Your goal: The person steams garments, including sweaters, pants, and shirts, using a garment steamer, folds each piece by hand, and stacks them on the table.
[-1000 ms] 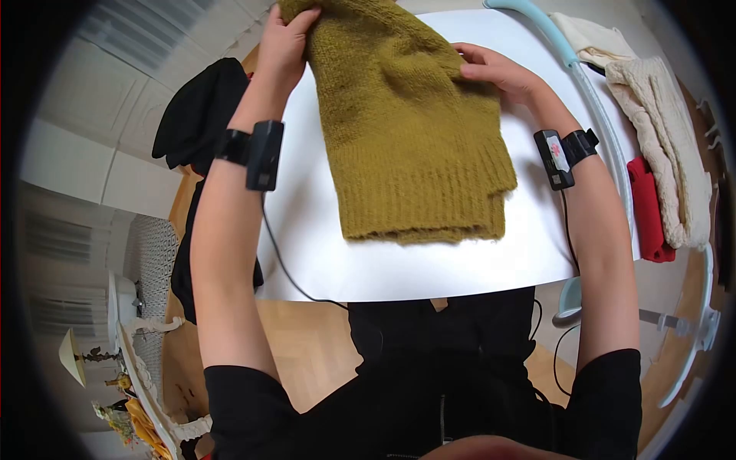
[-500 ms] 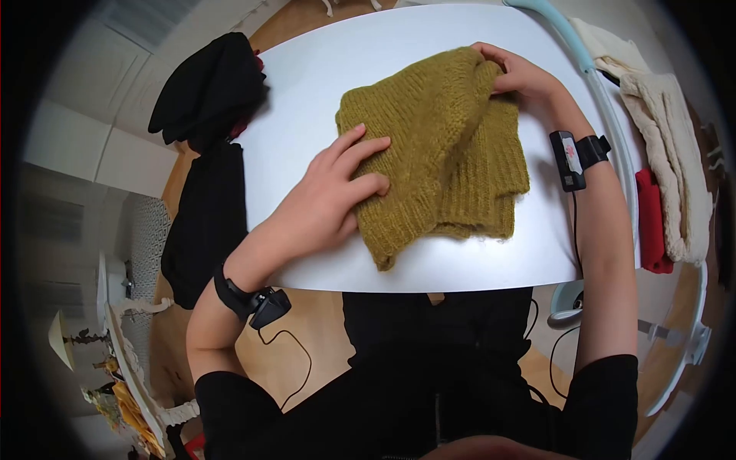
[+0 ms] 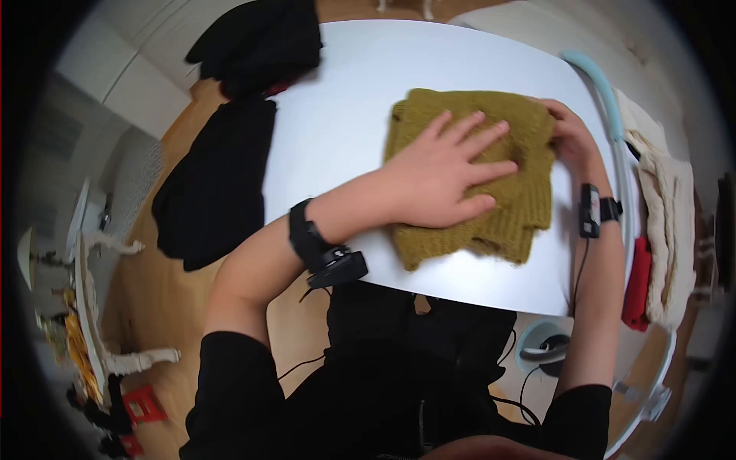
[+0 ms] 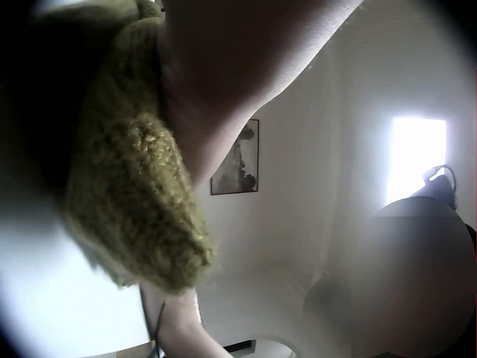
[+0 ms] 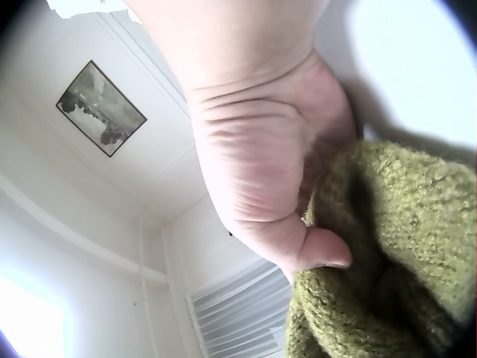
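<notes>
— How does the left hand [image 3: 437, 180] lie?
— Open, fingers spread, gripping nothing, on the olive knit [image 3: 529, 192].
— And beyond it?
— The knit continues past its fingertips towards the right hand [image 3: 575, 142], whose curled fingers and thumb grip the edge there. Both hands touch it.

Head view downward, wrist views close

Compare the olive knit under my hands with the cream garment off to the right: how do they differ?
The olive knit is a broad, roughly square bundle; the cream garment is a long, narrow strip. The left hand lies spread on the olive knit and the right hand grips its edge, while neither touches the cream garment. Both look folded.
</notes>
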`<state>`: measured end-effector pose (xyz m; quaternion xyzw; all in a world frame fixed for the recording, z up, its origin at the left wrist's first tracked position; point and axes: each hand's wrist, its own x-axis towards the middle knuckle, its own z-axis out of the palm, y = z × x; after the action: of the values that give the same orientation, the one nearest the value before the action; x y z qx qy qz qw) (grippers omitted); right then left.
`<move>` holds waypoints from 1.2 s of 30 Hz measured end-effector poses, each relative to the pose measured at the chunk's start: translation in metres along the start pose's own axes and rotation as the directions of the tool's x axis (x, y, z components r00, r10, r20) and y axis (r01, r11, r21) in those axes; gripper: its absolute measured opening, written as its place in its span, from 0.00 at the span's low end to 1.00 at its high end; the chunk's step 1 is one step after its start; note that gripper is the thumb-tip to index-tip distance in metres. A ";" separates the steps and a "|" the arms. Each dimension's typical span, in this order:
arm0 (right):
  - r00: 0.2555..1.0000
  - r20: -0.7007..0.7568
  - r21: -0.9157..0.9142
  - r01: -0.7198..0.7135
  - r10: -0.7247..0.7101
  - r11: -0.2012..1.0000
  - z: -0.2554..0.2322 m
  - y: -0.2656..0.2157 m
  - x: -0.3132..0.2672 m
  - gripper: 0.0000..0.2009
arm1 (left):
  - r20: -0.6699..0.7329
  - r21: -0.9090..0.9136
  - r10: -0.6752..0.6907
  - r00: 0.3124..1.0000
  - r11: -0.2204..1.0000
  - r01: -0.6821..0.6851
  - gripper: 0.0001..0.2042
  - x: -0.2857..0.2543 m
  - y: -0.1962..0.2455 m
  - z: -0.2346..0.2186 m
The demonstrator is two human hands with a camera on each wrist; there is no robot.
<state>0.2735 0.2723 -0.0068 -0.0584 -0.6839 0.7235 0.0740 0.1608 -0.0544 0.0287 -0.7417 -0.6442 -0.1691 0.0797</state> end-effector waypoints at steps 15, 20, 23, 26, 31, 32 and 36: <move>0.811 0.258 -0.889 -0.013 0.525 0.457 0.102 -0.121 0.087 0.36 | -0.291 -0.944 -0.852 0.435 0.329 0.013 0.13 -0.036 -0.076 0.021; 0.628 0.253 -0.912 -0.100 0.736 0.399 0.116 -0.120 0.110 0.46 | -0.141 -0.988 -0.943 0.301 0.155 0.023 0.10 -0.038 -0.095 0.030; 0.457 0.251 -0.929 -0.135 0.853 0.345 0.107 -0.110 0.112 0.50 | -0.088 -0.992 -0.945 0.315 0.113 0.063 0.10 -0.035 -0.097 0.030; 0.425 0.384 -0.835 -0.219 0.820 0.505 0.093 -0.095 0.104 0.50 | -0.035 -0.996 -0.950 0.311 0.057 0.062 0.10 -0.028 -0.101 0.027; 0.395 0.394 -0.737 -0.403 0.830 0.542 0.076 -0.074 0.091 0.43 | -0.006 -0.992 -0.948 0.319 0.045 0.115 0.10 -0.021 -0.107 0.033; 0.414 0.368 -0.732 -0.422 0.832 0.534 0.072 -0.066 0.089 0.42 | 0.029 -0.997 -0.949 0.313 -0.007 0.071 0.10 -0.018 -0.112 0.037; 0.433 0.359 -0.627 -0.545 0.827 0.557 0.082 -0.059 0.073 0.40 | 0.034 -0.999 -0.957 0.287 -0.023 0.043 0.10 -0.027 -0.123 0.042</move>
<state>0.1885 0.2089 0.0578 -0.1121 -0.7149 0.4961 -0.4798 0.0436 -0.0456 -0.0321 -0.1163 -0.5647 -0.7954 -0.1867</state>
